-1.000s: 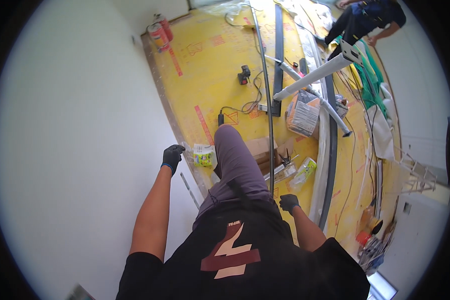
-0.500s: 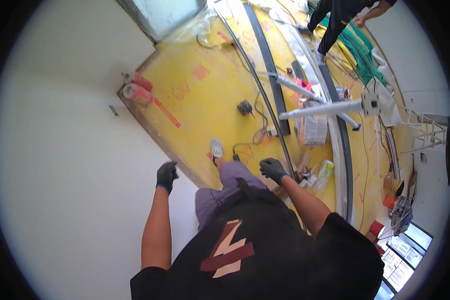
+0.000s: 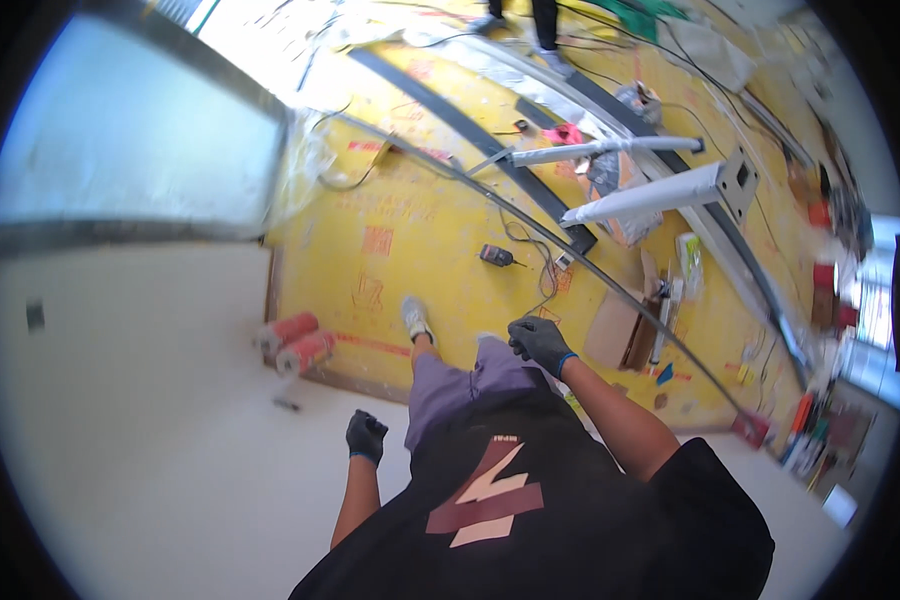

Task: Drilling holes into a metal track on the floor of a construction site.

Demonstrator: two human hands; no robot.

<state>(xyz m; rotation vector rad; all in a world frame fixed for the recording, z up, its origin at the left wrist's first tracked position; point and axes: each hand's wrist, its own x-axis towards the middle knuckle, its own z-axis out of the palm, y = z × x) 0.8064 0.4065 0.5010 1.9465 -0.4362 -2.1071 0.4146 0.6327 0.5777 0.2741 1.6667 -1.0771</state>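
My left hand, in a dark grey glove with a blue cuff, hangs beside my left hip with its fingers curled in; nothing shows in it. My right hand, gloved the same way, is in front of my right hip, its fingers closed and no object showing. Neither hand touches anything around it. Beyond the right hand, a black power drill with a bit lies on the yellow-covered floor. Near it runs a dark cable. An open cardboard box lies to the right of that hand.
Red cylindrical rolls lie by the wall corner at left. A long thin bar crosses the floor diagonally, near dark flat strips. A white-wrapped metal stand rises at right. Another person's legs are at the far top.
My view has turned left, bringing in more of the window panel, and the floor items have shifted. My left hand has lowered toward my hip; both hands stay closed.
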